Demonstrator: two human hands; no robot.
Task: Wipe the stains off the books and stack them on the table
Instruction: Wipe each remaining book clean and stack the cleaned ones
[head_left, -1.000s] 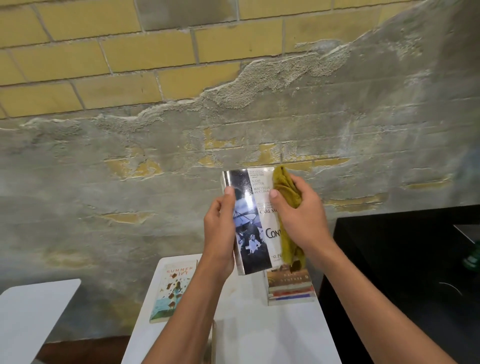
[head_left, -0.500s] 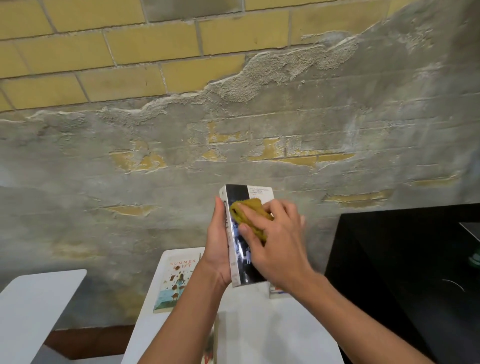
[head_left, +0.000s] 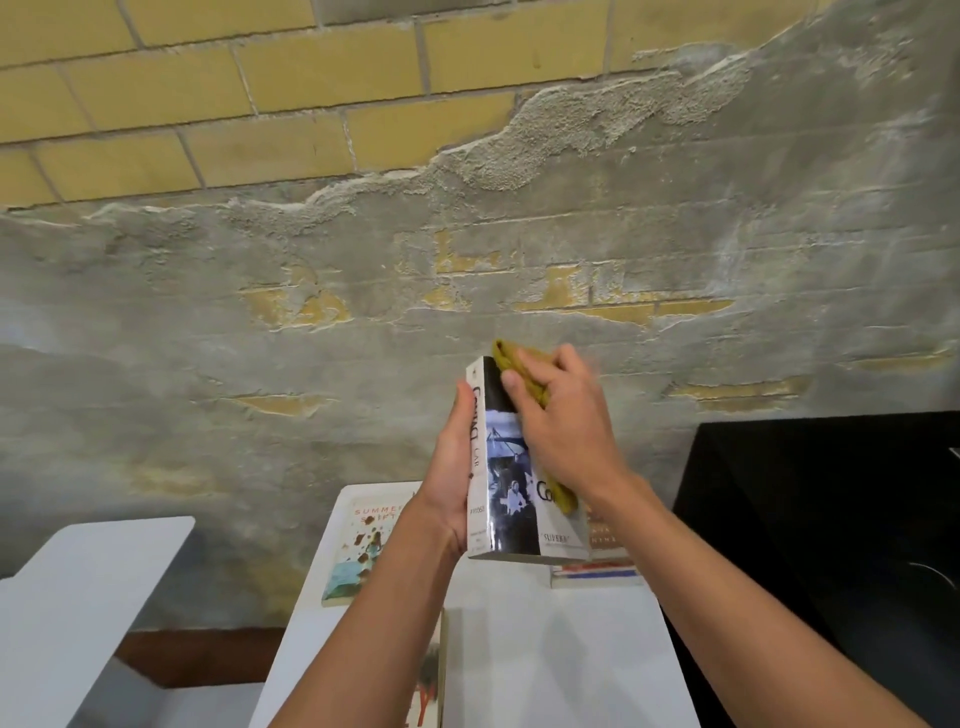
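Head view, the only one here: a thick paperback (head_left: 511, 483) is held upright in the air above the white desk (head_left: 545, 649), well clear of the top. The left hand (head_left: 453, 478) is wrapped around the spine side, fingers curled behind it and thumb up along the spine edge. The right hand (head_left: 563, 421) is closed on a mustard-yellow cloth (head_left: 522, 371), which is being pressed against the upper part of the front cover; a tail of the cloth hangs out lower down by the wrist.

For the wipe to be done well, the book probably ought to be braced firmly from behind, since a paperback cover flexes under pressure. The cloth is bunched up, so it's likely better flattened a bit so more of the cover is covered per stroke. The loose tail should be kept tucked so it isn't dragged over spots already cleaned. Whether any stain is left on this cover can't be told from here.

On the desk, a "Summer" paperback (head_left: 363, 551) is lying flat at the left with dark spots on its cover, so it looks not yet wiped. A small stack of books (head_left: 597, 569) is sitting behind the held one at the right, mostly hidden. Another book (head_left: 428, 680) is seen at the near edge, partly covered by the left forearm.
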